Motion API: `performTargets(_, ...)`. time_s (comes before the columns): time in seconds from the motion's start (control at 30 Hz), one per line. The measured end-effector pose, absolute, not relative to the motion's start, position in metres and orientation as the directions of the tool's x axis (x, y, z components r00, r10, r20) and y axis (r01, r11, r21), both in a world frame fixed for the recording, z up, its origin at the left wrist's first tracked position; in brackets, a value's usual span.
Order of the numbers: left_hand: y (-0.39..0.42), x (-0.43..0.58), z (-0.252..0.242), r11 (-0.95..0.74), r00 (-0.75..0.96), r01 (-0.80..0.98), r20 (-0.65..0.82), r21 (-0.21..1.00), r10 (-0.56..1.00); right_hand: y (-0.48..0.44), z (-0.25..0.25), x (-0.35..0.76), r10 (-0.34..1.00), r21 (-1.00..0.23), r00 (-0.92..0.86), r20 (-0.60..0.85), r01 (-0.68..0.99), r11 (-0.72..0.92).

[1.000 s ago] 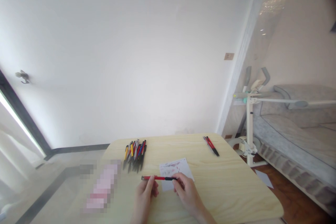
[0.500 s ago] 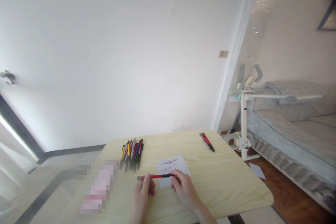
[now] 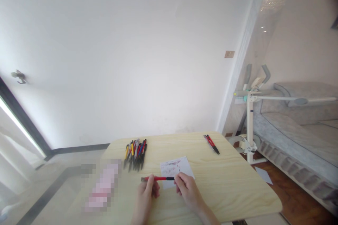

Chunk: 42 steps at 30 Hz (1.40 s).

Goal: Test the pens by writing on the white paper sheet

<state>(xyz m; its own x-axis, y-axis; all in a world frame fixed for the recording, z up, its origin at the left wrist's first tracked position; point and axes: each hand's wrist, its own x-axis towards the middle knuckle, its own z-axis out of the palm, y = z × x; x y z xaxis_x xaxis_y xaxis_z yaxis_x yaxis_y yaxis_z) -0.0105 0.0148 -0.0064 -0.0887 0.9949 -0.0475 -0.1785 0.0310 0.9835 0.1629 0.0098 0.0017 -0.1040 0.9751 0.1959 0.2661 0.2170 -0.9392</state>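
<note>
A red pen with a black grip [image 3: 157, 178] is held level just above the light wooden table [image 3: 224, 182]. My left hand [image 3: 148, 193] pinches its red end. My right hand [image 3: 186, 188] pinches the black end, fingers closed. Under and behind the pen lies a small white paper [image 3: 175, 168] with red scribbles. A bunch of several coloured pens [image 3: 136, 153] lies on the table beyond my left hand. Two more red-and-black pens [image 3: 211, 144] lie at the far right of the tabletop.
A blurred pink patch [image 3: 101, 190] sits at the table's left. A white stand with a long arm [image 3: 250, 126] stands right of the table, and a grey bed [image 3: 298, 126] lies beyond it. A scrap of paper [image 3: 262, 175] rests on the brown floor. A white wall is behind.
Both hands keep hold of the red pen over the paper. Only the camera view shifts a little; the pens and paper stay where they were.
</note>
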Motion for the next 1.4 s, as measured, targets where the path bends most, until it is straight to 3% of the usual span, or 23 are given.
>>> performTargets(0.3,0.015,-0.013,-0.009,0.007,-0.071,-0.199,-0.022,0.980,0.997,0.007,0.007,0.162,0.980,-0.946,-0.114,0.164,0.262,0.189)
performTargets(0.53,0.014,-0.011,-0.010,0.016,-0.119,-0.223,-0.043,0.975,0.992,0.010,0.003,0.163,0.963,-0.930,-0.126,0.239,0.256,0.264)
performTargets(1.03,0.015,-0.009,-0.010,0.019,-0.147,-0.231,-0.054,0.973,0.988,0.004,0.007,0.163,0.944,-0.863,-0.219,0.248,0.393,0.318)
performTargets(1.4,0.015,-0.009,-0.008,0.012,-0.185,-0.237,-0.057,0.971,0.981,0.004,0.005,0.162,0.949,-0.888,-0.219,0.226,0.353,0.293)
